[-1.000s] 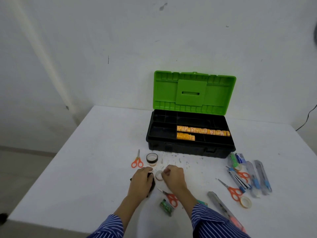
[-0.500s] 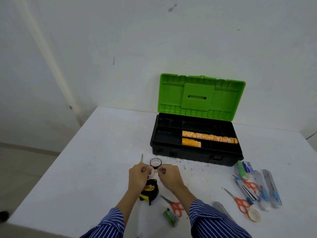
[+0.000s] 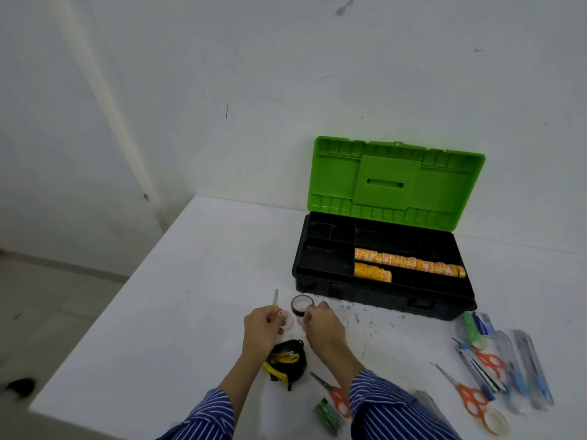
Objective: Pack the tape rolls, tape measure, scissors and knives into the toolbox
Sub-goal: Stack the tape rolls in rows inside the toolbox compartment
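My left hand (image 3: 262,328) and my right hand (image 3: 322,325) meet over the table and both pinch a small clear tape roll (image 3: 287,322) between them. A dark tape roll (image 3: 301,304) stands just behind it. The blade of a pair of scissors (image 3: 276,296) pokes out beyond my left hand, its handles hidden. A black and yellow tape measure (image 3: 286,363) lies below my wrists. The black toolbox (image 3: 327,265) stands open with its green lid (image 3: 397,182) up and rows of orange tape rolls (image 3: 409,263) inside.
Orange scissors (image 3: 335,396) and a small green packet (image 3: 328,416) lie near my right sleeve. At the right lie more orange scissors (image 3: 470,396), a clear tape roll (image 3: 495,422), several utility knives (image 3: 533,366) and small packs (image 3: 476,327).
Both hands have lifted off the tape measure and moved forward to the small clear roll. The tape measure is now uncovered. The view has shifted left and up.
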